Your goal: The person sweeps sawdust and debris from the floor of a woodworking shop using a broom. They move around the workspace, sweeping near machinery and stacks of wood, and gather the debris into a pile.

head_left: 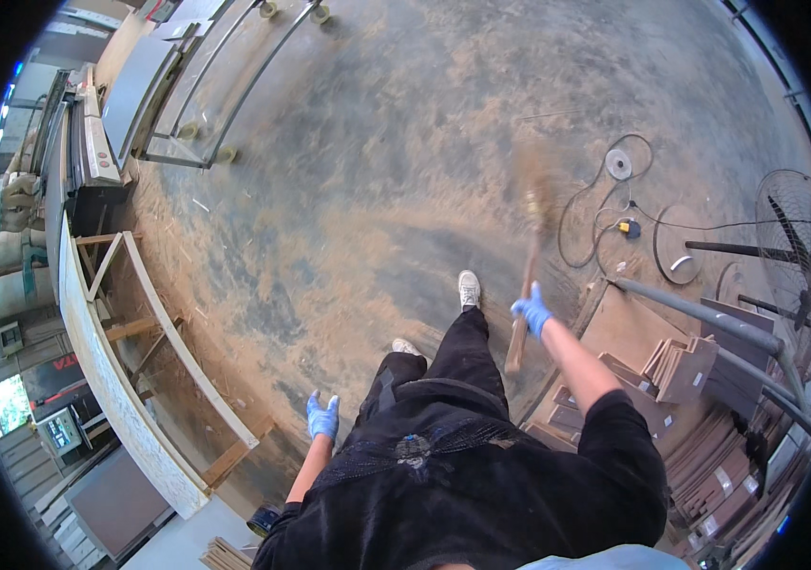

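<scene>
My right hand (pixel 533 310), in a blue glove, is closed round the wooden handle of a short broom (pixel 529 261). The broom points away from me over the dusty floor, and its straw-coloured head is smeared by motion. Whether the bristles touch the floor I cannot tell. Out to the left, my left hand (pixel 323 416), also gloved in blue, holds nothing and has its fingers apart. Sawdust (pixel 367 237) lies spread over the concrete around my shoes.
At the left stands a long wooden-framed table (pixel 130 380). A metal-tube trolley (pixel 234 85) on wheels is at the far left. On the right are a looped cable (pixel 567 237), a caged fan (pixel 795 247), a metal rail (pixel 695 309) and stacked brown boards (pixel 681 370).
</scene>
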The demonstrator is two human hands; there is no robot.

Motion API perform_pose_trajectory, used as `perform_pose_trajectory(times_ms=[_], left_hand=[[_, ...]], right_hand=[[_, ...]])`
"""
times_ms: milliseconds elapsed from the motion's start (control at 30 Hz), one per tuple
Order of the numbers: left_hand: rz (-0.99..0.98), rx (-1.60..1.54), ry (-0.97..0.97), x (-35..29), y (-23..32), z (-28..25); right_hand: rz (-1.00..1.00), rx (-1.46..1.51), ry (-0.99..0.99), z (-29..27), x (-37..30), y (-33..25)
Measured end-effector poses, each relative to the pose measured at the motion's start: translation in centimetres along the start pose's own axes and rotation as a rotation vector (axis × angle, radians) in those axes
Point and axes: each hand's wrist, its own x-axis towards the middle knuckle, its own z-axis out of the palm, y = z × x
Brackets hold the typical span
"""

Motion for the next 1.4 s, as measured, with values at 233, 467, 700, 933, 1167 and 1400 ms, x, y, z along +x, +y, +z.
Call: perform_pose_trajectory(times_ms=[233, 467, 700, 933, 1167, 1400], left_hand=[[0.168, 0.061, -0.035, 3.0, 8.6, 1.2], [0.059, 0.012, 0.016, 1.8, 9.8, 0.7], [-0.228, 0.011, 0.037, -3.8, 1.6, 0.9], [-0.461, -0.090, 0.052, -7.8, -2.8, 3.1], [-0.519, -0.271, 0.077, -9.7, -6.5, 5.7], [-0.508, -0.342, 0.227, -9.7, -19.0, 5.6]], right_hand=[[0.193, 0.386, -0.528, -8.9, -7.3, -8.8], [-0.096, 0.161, -0.234, -11.6, -2.5, -16.3], [-0.102, 0.055, -0.205, -13.7, 12.8, -27.5], [-0.148, -0.119, -0.087, -0.1, 19.0, -18.9], [-0.231, -0.476, -0.332, 23.5, 5.5, -1.0], [0.384, -0.060, -0.823, 40.1, -4.2, -3.0]])
